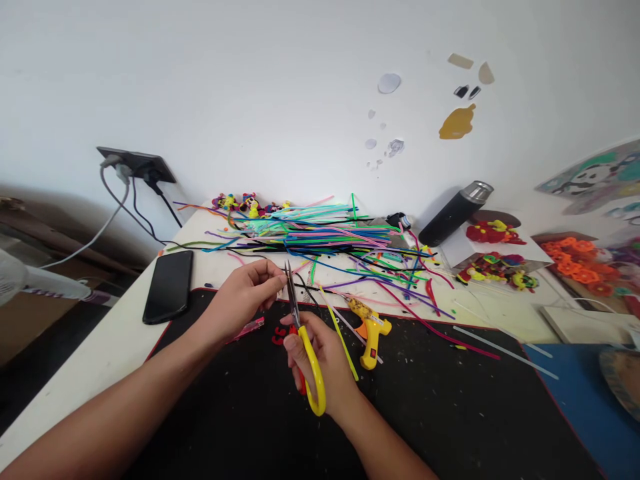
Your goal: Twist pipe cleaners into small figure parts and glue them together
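Yellow-handled scissors are in my right hand, their narrow blades pointing away from me and slightly parted at the tips. Something red shows beneath the right fingers, too covered to name. My left hand is closed in a pinch just left of the blade tips; what its fingertips hold is too small to make out. Below the blades, small red curled pieces lie on the black mat. A yellow glue gun rests right of my right hand, beside a yellow-green pipe cleaner.
Many coloured pipe cleaners are heaped along the wall. A black phone lies at left, under a power socket with cables. At right stand a black flask, small pipe-cleaner figures and orange pieces.
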Tool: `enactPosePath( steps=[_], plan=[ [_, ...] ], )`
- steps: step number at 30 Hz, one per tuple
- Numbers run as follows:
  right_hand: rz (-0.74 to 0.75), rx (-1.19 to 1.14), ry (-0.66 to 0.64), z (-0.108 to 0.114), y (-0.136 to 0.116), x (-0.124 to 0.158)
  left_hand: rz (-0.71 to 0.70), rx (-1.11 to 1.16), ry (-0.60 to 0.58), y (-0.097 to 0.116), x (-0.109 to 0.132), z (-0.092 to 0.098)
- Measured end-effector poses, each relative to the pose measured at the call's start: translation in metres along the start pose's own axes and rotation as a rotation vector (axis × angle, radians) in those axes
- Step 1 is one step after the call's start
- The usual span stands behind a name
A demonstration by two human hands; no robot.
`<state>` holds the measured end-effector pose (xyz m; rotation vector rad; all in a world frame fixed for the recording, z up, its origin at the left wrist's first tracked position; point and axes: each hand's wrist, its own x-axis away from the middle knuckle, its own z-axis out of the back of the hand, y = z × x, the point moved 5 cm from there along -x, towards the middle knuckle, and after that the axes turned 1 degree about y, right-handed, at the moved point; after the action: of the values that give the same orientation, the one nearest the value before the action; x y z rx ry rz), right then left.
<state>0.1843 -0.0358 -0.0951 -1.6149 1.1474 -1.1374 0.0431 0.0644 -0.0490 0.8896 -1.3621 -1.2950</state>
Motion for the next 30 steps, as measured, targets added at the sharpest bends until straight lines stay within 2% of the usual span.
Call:
enactPosePath(
  steps=[8, 22, 30],
  plan=[
    [-0.026, 0.038, 0.024, -0.002, -0.007, 0.003, 0.020, 0.009, -0.012, -0.001, 0.000, -0.002],
    [-0.070, 0.090, 0.092, -0.005, -0.002, 0.003, 0.020, -0.020, -0.013, -0.003, -0.001, -0.004],
    [-0.038, 0.106, 0.120, -0.009, 0.003, 0.002, -0.020, -0.091, -0.010, 0.007, 0.003, -0.003]
  ],
)
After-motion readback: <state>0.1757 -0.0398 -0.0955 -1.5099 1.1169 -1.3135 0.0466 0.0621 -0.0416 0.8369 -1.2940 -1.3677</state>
